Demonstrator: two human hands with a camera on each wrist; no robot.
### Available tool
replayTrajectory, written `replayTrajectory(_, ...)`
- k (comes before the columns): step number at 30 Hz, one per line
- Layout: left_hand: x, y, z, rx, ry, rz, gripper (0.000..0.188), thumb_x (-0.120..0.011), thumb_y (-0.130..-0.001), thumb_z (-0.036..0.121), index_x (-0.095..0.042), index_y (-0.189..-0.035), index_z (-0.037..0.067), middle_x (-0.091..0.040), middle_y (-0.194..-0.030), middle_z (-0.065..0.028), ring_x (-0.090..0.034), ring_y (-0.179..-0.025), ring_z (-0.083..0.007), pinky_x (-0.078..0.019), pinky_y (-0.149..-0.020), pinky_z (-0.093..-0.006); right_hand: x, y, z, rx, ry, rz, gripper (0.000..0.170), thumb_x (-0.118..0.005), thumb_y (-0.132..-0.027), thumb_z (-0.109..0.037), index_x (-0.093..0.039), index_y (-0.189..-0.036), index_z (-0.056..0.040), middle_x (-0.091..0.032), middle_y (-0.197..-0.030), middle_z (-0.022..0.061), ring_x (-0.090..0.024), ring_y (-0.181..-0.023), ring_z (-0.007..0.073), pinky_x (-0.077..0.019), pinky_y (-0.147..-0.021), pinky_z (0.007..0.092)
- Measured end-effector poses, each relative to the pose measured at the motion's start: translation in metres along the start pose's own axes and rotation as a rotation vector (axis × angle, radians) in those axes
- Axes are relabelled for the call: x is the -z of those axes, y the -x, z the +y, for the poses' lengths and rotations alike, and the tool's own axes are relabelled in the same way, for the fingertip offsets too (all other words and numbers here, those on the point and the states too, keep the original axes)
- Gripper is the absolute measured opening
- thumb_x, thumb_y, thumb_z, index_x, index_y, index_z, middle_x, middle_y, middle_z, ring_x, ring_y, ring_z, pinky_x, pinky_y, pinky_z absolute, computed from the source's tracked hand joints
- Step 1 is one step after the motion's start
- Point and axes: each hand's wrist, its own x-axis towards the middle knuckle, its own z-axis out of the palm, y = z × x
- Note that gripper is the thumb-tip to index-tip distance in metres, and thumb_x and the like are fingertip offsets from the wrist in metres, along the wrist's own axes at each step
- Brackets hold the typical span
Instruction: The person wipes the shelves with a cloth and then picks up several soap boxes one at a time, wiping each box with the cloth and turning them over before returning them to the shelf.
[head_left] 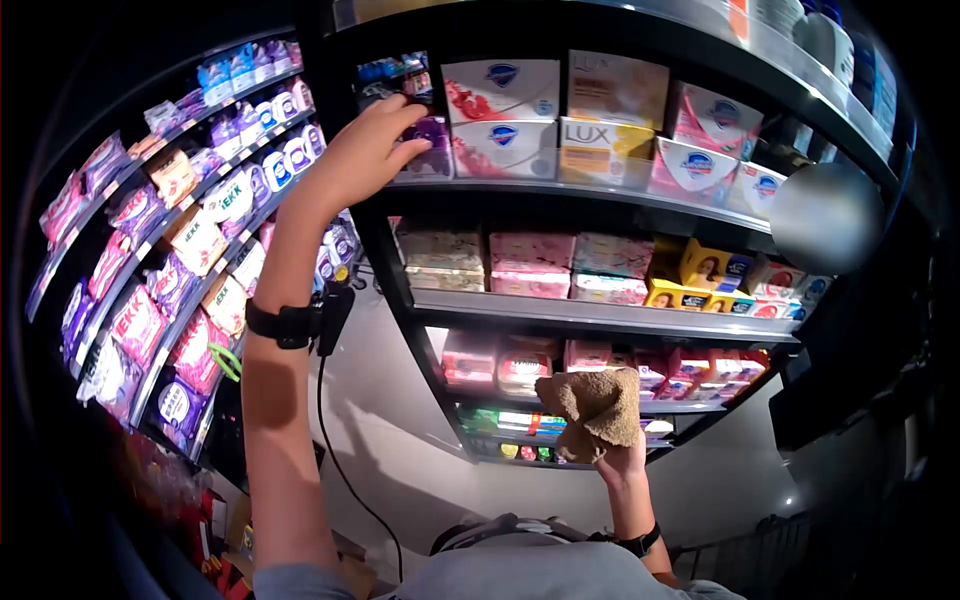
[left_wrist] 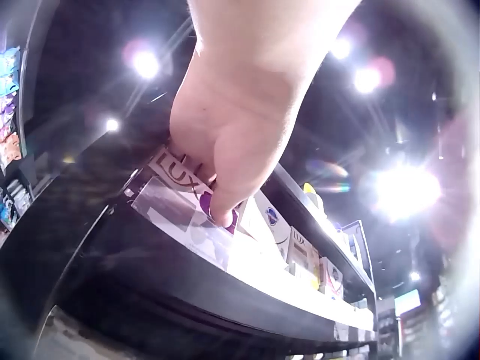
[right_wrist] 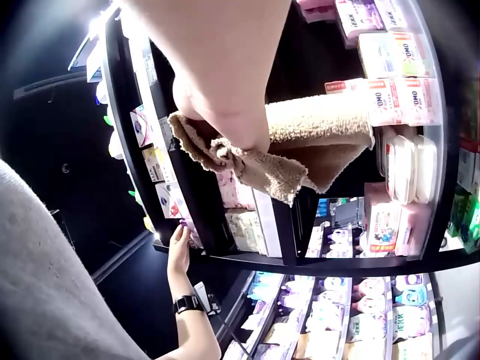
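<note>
While the right hand (head_left: pixel 626 464) grips a bunched tan cloth (head_left: pixel 603 402) before the lower shelves (head_left: pixel 575 311), the left hand (head_left: pixel 372 152), partly closed, pinches a purple LUX box (left_wrist: pixel 178 175), thumb on its front, at the upper shelf's (head_left: pixel 590 193) left end, beside stacked white soap boxes (head_left: pixel 503 150) near the front edge.

readable: lux, omo, ekk.
"lux" on end box (left_wrist: pixel 178 175), yellow box (head_left: pixel 606 150) and the upper box (head_left: pixel 616 88); "omo" on packs (right_wrist: pixel 388 102); "ekk", first letter unclear, on bags (head_left: pixel 198 243).
</note>
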Motion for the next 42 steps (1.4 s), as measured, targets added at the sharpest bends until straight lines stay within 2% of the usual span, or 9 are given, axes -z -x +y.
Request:
replayTrajectory(13,-0.022,0.004,0.054,-0.077,0.082,0.597,0.025,-0.051,-0.071,0.0,-0.054,-0.096,0.001,-0.05,-0.097,-0.013,-0.051,-0.09,-0.027,-0.0405,-0.078,-0.0306,-0.013,0.0,-0.024,0.066,-0.319,0.018,0.042,-0.033,-0.085,-0.027,-0.041,-0.115,0.0,-0.045,-0.116,0.0169,-0.045,-0.106,0.0314,-0.0345,-0.092,0.0451)
replayTrajectory(19,-0.054,-0.021,0.105,-0.302,0.034,0.453,0.024,-0.056,-0.067,0.005,-0.056,-0.091,0.004,-0.051,-0.098,-0.0116,-0.051,-0.091,-0.0285,-0.0425,-0.076,-0.0348,-0.01,0.01,-0.049,0.204,-0.279,0.054,0.041,-0.033,-0.086,-0.03,-0.042,-0.115,-0.0015,-0.046,-0.114,0.0157,-0.047,-0.104,0.0279,-0.0366,-0.091,0.0414)
replayTrajectory(22,-0.06,-0.044,0.132,-0.376,0.013,0.448,0.026,-0.055,-0.068,0.006,-0.055,-0.095,0.004,-0.049,-0.104,-0.0125,-0.048,-0.095,-0.0297,-0.0405,-0.08,-0.0353,-0.011,0.017,-0.069,0.555,0.595,0.135,0.034,-0.047,-0.082,-0.021,-0.044,-0.111,-0.0032,-0.053,-0.104,0.0087,-0.052,-0.094,0.0197,-0.0406,-0.085,0.0333)
replayTrajectory(26,-0.067,-0.085,0.165,-0.385,0.029,0.523,0.033,-0.054,-0.071,0.01,-0.051,-0.103,0.003,-0.046,-0.111,-0.0137,-0.045,-0.103,-0.0301,-0.0379,-0.085,-0.0359,-0.028,0.02,-0.116,0.762,2.171,0.347,0.024,-0.06,-0.047,-0.014,-0.06,-0.07,-0.0076,-0.054,-0.058,0.0029,-0.051,-0.058,0.0197,-0.0411,-0.059,0.0281)
replayTrajectory(28,-0.069,-0.101,0.184,-0.366,-0.027,0.495,0.038,-0.056,-0.073,0.016,-0.048,-0.107,0.001,-0.046,-0.112,-0.0147,-0.045,-0.104,-0.0296,-0.0372,-0.086,-0.0359,-0.007,0.026,-0.126,1.066,2.218,0.341,0.034,-0.063,-0.045,-0.022,-0.06,-0.077,-0.011,-0.058,-0.074,0.0023,-0.052,-0.082,0.0233,-0.0369,-0.081,0.0346)
replayTrajectory(30,-0.074,-0.115,0.204,-0.338,-0.176,0.544,0.042,-0.056,-0.074,0.021,-0.046,-0.109,0.0,-0.046,-0.113,-0.0161,-0.044,-0.105,-0.0296,-0.0363,-0.087,-0.0356,0.018,0.029,-0.124,0.989,1.544,0.363,0.037,-0.059,-0.061,-0.024,-0.056,-0.095,-0.0092,-0.055,-0.094,0.0059,-0.047,-0.098,0.0227,-0.0343,-0.088,0.0351)
replayTrajectory(32,-0.08,-0.127,0.216,-0.298,-0.219,0.531,0.051,-0.058,-0.074,0.03,-0.042,-0.114,0.001,-0.047,-0.108,-0.0165,-0.045,-0.102,-0.0292,-0.0353,-0.088,-0.0373,0.035,0.041,-0.133,0.571,-0.282,-0.173,0.039,-0.046,-0.078,-0.023,-0.043,-0.114,-0.0079,-0.047,-0.111,0.0078,-0.041,-0.108,0.0211,-0.0279,-0.096,0.0351)
replayTrajectory(36,-0.091,-0.139,0.219,-0.245,-0.348,0.531,0.065,-0.059,-0.07,0.041,-0.036,-0.12,0.006,-0.049,-0.1,-0.0139,-0.047,-0.093,-0.0274,-0.0341,-0.086,-0.0407,0.058,0.046,-0.153,0.623,-0.25,-0.215,0.046,-0.044,-0.084,-0.026,-0.031,-0.124,-0.0056,-0.04,-0.122,0.0119,-0.039,-0.111,0.0272,-0.0312,-0.095,0.0407)
replayTrajectory(42,-0.072,-0.133,0.236,-0.211,-0.227,0.554,0.052,-0.061,-0.055,0.007,-0.047,-0.105,0.003,-0.042,-0.094,-0.0141,-0.042,-0.09,-0.0282,-0.0341,-0.078,-0.0377,0.096,0.059,-0.174,0.537,-0.141,-0.223,0.047,-0.042,-0.085,-0.03,-0.032,-0.123,-0.0042,-0.037,-0.124,0.0157,-0.036,-0.114,0.0304,-0.0288,-0.097,0.0443)
